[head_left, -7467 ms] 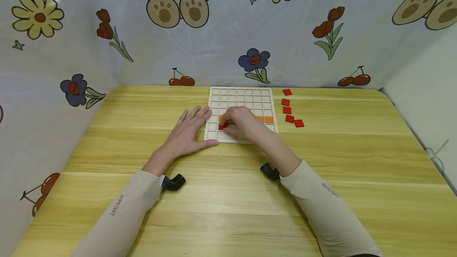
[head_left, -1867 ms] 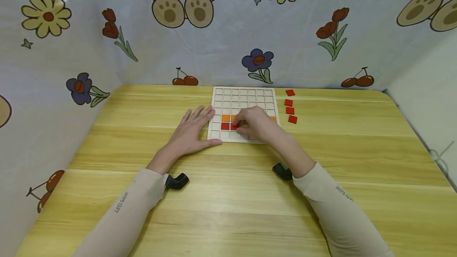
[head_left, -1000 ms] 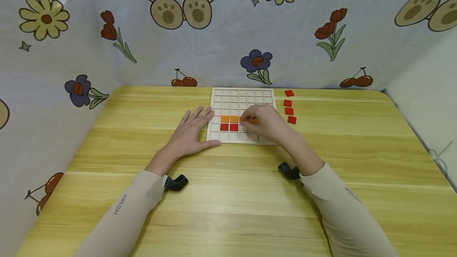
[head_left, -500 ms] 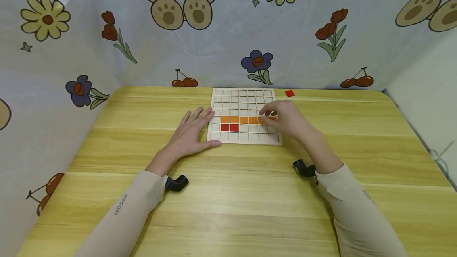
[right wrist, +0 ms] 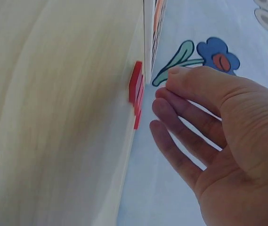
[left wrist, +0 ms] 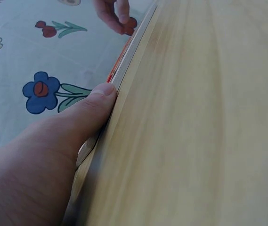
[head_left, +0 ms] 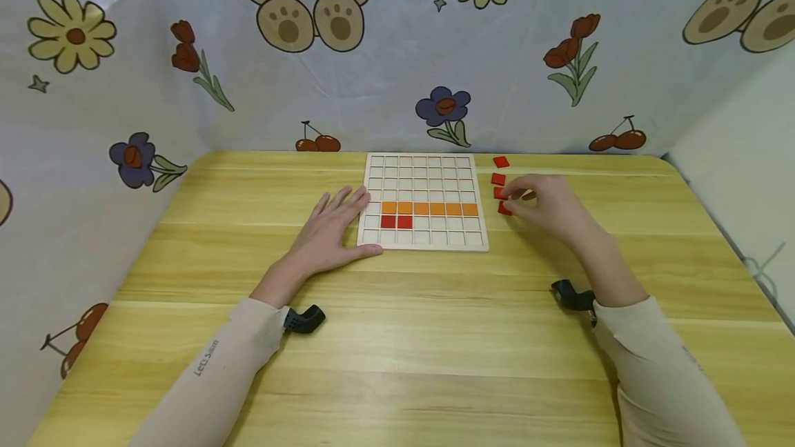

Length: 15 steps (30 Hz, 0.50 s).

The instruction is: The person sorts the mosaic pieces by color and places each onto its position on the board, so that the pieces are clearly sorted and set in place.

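A pale grid board (head_left: 422, 240) lies on the table, with a row of orange tiles (head_left: 421, 209) and two red tiles (head_left: 396, 222) in the row below it. My left hand (head_left: 323, 230) rests at the board's left side, fingers spread. Its thumb (left wrist: 96, 101) touches the board's near edge in the left wrist view. To the right of the board, my right hand (head_left: 546, 205) hovers over several loose red tiles (head_left: 498, 179), partly covering the nearer ones. In the right wrist view its relaxed fingers (right wrist: 185, 127) hold nothing and stay apart from a red tile (right wrist: 135, 82).
The wooden table (head_left: 397, 350) extends in front of the board and to both sides. Behind it hangs a patterned cloth (head_left: 373, 88). A black wrist device (head_left: 304, 319) sits at the left cuff, another black wrist device (head_left: 573, 296) at the right.
Two red tiles have come to lie in the grid, and the loose ones on the right are fewer. My right hand has moved off the board rightward to them. My left hand stays put.
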Each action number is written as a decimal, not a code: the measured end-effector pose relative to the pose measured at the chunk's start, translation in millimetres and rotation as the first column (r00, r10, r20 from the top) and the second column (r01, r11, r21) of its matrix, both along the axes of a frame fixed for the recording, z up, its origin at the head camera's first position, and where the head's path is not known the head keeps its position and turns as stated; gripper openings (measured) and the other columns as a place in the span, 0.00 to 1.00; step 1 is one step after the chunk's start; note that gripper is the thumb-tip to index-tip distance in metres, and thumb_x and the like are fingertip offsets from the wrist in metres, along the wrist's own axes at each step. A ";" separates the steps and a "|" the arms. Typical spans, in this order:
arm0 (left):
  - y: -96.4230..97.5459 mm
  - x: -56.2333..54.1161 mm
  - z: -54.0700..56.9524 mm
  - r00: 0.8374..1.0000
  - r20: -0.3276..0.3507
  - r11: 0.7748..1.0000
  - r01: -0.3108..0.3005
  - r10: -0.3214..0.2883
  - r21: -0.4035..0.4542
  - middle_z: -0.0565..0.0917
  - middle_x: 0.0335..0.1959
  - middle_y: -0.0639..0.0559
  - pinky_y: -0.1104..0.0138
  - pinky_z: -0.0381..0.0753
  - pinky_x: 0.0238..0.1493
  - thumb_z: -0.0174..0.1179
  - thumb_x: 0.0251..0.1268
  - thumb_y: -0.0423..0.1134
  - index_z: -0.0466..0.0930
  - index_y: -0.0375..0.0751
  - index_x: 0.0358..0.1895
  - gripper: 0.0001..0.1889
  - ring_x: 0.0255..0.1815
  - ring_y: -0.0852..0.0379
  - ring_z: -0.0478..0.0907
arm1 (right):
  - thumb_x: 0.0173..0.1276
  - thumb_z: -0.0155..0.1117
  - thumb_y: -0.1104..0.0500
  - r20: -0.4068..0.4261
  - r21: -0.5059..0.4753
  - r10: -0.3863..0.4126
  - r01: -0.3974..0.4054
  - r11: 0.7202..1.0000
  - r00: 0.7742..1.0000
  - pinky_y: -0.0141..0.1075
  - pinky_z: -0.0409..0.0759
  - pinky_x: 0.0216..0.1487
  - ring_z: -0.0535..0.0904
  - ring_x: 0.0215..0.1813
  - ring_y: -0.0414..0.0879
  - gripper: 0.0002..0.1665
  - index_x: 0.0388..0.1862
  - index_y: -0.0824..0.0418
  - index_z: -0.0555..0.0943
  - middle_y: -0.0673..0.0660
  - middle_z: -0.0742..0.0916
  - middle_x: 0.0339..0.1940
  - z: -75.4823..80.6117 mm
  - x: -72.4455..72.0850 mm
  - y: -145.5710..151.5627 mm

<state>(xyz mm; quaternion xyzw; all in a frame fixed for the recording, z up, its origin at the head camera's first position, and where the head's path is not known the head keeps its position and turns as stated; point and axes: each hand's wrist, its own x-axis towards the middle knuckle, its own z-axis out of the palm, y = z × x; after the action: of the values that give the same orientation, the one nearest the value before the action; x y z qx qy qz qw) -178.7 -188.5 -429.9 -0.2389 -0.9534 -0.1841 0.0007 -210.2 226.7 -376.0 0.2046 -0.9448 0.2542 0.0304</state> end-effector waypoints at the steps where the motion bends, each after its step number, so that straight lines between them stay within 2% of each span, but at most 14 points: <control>1: -0.3 0.1 -0.1 1.000 0.001 1.000 0.000 0.000 0.002 0.52 0.88 0.54 0.45 0.35 0.88 0.63 0.62 0.75 0.53 0.49 0.87 0.57 0.90 0.46 0.42 | 0.69 0.74 0.65 0.001 0.004 -0.005 0.005 1.000 1.000 0.57 0.88 0.55 0.87 0.47 0.56 0.06 0.44 0.64 0.90 0.61 0.92 0.41 -0.6 -0.2 1.6; 15: 0.7 1.3 0.9 1.000 0.004 1.000 -0.001 0.001 0.009 0.52 0.88 0.53 0.46 0.35 0.88 0.64 0.62 0.73 0.53 0.48 0.86 0.56 0.90 0.47 0.43 | 0.63 0.79 0.66 0.104 0.041 -0.055 0.051 0.998 0.993 0.55 0.88 0.57 0.84 0.46 0.55 0.09 0.42 0.63 0.89 0.59 0.91 0.40 -7.9 -1.5 2.9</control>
<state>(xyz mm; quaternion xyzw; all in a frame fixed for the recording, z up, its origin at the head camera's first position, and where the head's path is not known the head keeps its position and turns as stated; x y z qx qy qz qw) -177.4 -187.8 -429.0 -0.2381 -0.9527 -0.1889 0.0001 -211.6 229.6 -383.8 0.1662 -0.9549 0.2454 -0.0164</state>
